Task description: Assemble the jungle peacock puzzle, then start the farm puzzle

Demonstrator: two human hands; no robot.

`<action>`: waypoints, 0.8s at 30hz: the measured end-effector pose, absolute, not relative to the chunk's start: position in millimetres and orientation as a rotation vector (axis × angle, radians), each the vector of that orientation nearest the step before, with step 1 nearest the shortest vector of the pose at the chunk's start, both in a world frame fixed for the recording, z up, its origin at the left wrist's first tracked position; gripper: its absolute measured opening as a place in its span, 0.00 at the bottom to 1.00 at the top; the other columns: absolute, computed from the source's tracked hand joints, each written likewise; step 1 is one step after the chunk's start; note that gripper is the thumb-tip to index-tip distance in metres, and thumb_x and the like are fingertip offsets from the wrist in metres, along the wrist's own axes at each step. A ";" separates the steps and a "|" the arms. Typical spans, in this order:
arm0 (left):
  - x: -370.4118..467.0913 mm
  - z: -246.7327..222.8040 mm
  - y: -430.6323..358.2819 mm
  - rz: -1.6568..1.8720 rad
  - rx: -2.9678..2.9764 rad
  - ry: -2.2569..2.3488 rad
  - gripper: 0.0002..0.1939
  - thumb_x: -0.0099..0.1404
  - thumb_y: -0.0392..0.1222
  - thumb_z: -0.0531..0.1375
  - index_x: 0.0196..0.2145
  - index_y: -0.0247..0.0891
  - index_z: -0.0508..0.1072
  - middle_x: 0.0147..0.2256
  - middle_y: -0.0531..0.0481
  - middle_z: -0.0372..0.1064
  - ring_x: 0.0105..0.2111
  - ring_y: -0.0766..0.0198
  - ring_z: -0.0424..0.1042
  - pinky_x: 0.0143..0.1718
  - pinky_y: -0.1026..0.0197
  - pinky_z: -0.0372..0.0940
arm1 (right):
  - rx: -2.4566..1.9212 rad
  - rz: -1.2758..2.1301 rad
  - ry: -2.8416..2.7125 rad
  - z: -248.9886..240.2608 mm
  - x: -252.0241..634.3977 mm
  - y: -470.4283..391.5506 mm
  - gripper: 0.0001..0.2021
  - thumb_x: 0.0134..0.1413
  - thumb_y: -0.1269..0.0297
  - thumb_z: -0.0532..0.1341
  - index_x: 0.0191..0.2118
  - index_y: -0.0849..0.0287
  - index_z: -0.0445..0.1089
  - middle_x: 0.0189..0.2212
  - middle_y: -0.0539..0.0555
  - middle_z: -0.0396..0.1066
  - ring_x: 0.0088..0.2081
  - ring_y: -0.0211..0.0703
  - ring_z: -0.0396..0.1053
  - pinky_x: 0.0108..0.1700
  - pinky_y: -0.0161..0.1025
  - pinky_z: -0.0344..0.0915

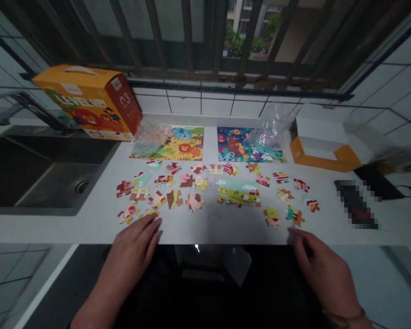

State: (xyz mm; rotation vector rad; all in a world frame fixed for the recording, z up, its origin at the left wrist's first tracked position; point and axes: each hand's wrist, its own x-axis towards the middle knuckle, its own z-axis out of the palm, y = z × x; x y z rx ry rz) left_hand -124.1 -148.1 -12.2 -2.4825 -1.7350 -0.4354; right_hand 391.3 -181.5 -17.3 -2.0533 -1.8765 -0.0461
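Loose jigsaw pieces lie in a band across the white counter, among them a cow piece (194, 202) and a green-and-tan piece (271, 216). Several joined pieces form a farm strip (239, 193) with a red tractor, right of centre. My left hand (137, 237) rests at the counter's front edge, its fingertips on a yellowish piece (150, 213), fingers close together. At the front edge on the right, my right hand (317, 260) has its fingers bent and the thumb below them; it is nearest a teal-and-brown piece (295, 215), and nothing shows in it.
Behind the pieces lie a lion picture (188, 145) and a dark blue animal picture (236, 148), partly under clear plastic (272, 125). An orange box (92, 103) stands beside the sink (61, 183). An open box (324, 146) and a blurred dark object (358, 205) are right.
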 end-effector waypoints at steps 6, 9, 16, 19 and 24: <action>-93.5 -10.7 -119.4 -0.492 -2.303 -1.838 0.19 0.82 0.48 0.54 0.56 0.36 0.80 0.60 0.29 0.79 0.55 0.35 0.81 0.56 0.32 0.77 | -2.108 0.024 -1.777 -16.4 387.5 -172.6 0.25 0.79 0.42 0.54 0.54 0.58 0.79 0.44 0.62 0.82 0.44 0.56 0.81 0.49 0.51 0.77; -50.2 -7.6 -110.1 -0.701 -2.511 -1.671 0.16 0.82 0.45 0.55 0.57 0.37 0.79 0.59 0.33 0.80 0.56 0.39 0.81 0.57 0.34 0.77 | -2.125 -0.026 -1.737 -17.5 384.1 -160.6 0.26 0.78 0.42 0.55 0.56 0.60 0.76 0.46 0.65 0.80 0.48 0.60 0.79 0.55 0.55 0.77; 28.2 -22.9 -87.5 -0.735 -2.705 -1.497 0.15 0.79 0.37 0.57 0.56 0.36 0.81 0.60 0.32 0.80 0.58 0.39 0.80 0.58 0.34 0.77 | -2.160 -0.062 -1.662 -25.9 397.5 -136.1 0.31 0.75 0.38 0.57 0.62 0.63 0.73 0.53 0.71 0.77 0.56 0.67 0.76 0.61 0.62 0.74; 27.9 -27.1 -83.4 -0.684 -2.629 -1.618 0.15 0.81 0.40 0.57 0.55 0.37 0.81 0.59 0.32 0.81 0.57 0.38 0.80 0.58 0.33 0.75 | -2.126 0.002 -1.687 -25.7 403.0 -133.7 0.29 0.75 0.38 0.57 0.61 0.60 0.73 0.54 0.68 0.79 0.55 0.65 0.77 0.62 0.60 0.73; 19.9 -25.1 -81.5 -0.657 -2.512 -1.742 0.16 0.81 0.46 0.58 0.55 0.35 0.80 0.60 0.30 0.79 0.56 0.36 0.79 0.59 0.32 0.73 | -2.123 0.041 -1.674 -25.6 402.9 -134.6 0.27 0.75 0.38 0.59 0.58 0.57 0.75 0.52 0.64 0.80 0.53 0.62 0.78 0.58 0.57 0.74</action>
